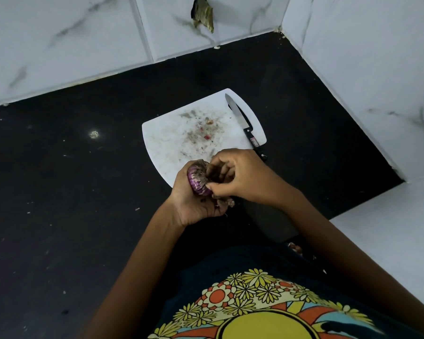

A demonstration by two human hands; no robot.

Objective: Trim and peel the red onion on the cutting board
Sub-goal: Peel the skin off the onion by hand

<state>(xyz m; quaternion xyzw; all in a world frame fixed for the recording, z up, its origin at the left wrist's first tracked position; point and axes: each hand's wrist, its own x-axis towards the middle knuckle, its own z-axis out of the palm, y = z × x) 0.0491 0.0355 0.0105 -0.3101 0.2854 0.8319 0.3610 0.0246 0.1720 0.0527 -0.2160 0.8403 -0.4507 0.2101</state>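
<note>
Nearest the camera is the person's dark shirt (267, 302), printed with a yellow sun ringed by orange and yellow flowers. Both bare forearms reach forward from it over the black surface (71, 192).

The left hand (194, 199) is palm up and curled round the red onion (198, 178), cupping it from beneath and from the left; the onion is held in the air just over the near edge of the cutting board, not resting on it. Its purple flesh shows on the left side, while dry, brownish skin covers the side turned towards the other hand. The right hand (240, 174) comes in from the right with its fingers bent, and the fingertips pinch at that dry skin on the onion. Loose shreds of brown peel (224, 201) hang below the two hands.

Beyond the hands lies the white cutting board (171, 143), set at an angle on the surface and speckled with small scraps and a few red bits (205, 133). A knife (242, 123) with a black handle lies along the right edge of the board, its tip pointing away, the handle end reaching past the near right corner.

Farthest off, white marbled wall tiles (83, 40) meet at a corner, and one tile has a broken hole (202, 13) near the top.
</note>
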